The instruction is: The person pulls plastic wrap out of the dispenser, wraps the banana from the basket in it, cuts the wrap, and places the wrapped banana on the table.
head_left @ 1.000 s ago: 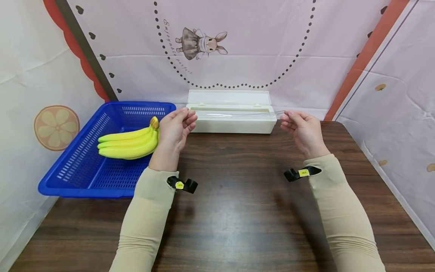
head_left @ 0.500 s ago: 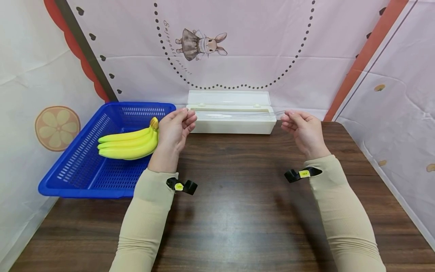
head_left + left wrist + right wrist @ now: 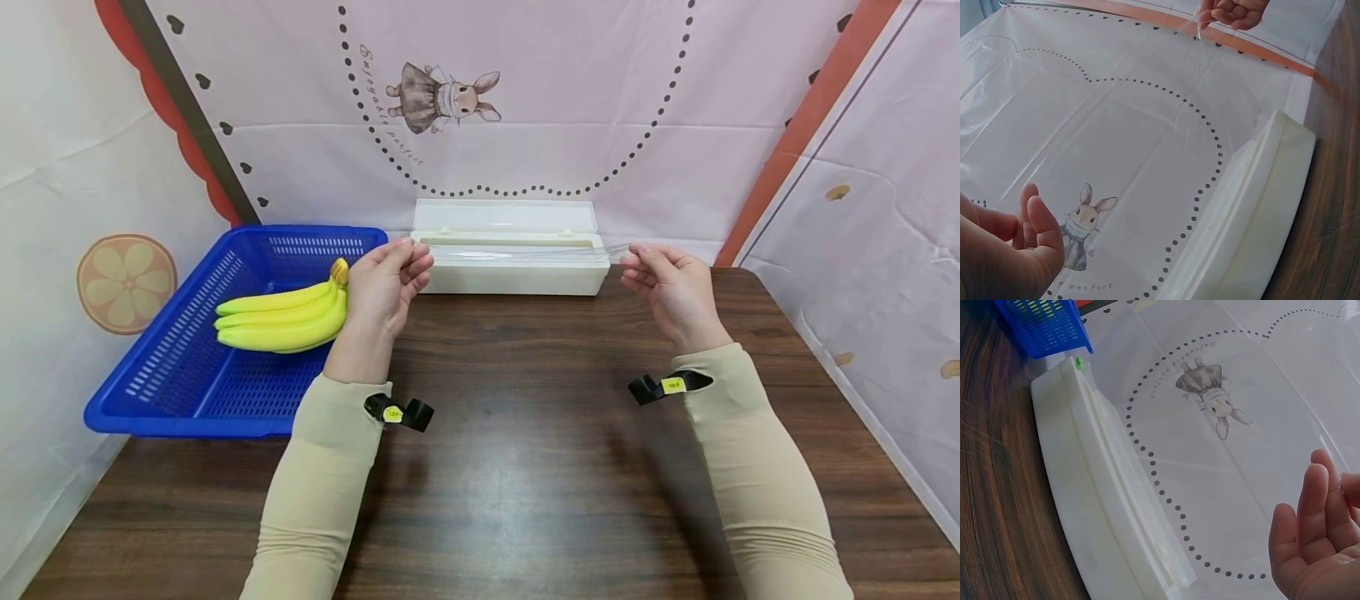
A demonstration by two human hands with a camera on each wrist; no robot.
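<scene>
A sheet of clear plastic wrap [image 3: 517,255] stretches between my two hands, in front of a long white dispenser box [image 3: 517,281] whose lid [image 3: 504,215] is raised. My left hand [image 3: 380,287] pinches one corner of the wrap between thumb and forefinger. The opposite corner is pinched by my right hand [image 3: 670,287], its other fingers loosely bent. In the left wrist view, the right hand [image 3: 1233,12] shows at the top, and the film fans down from it toward the box [image 3: 1254,219]. Inside the box, the roll is hard to make out.
To the left, a blue plastic basket [image 3: 150,358] holds a bunch of yellow bananas [image 3: 288,318]. My left hand and forearm cover part of its right side. A printed cloth [image 3: 570,92] stands upright behind the dark wooden table [image 3: 510,467].
Both hands stay almost where they were, keeping hold of the wrap. The left forearm has shifted very slightly to the left; the box and bananas have not moved.
</scene>
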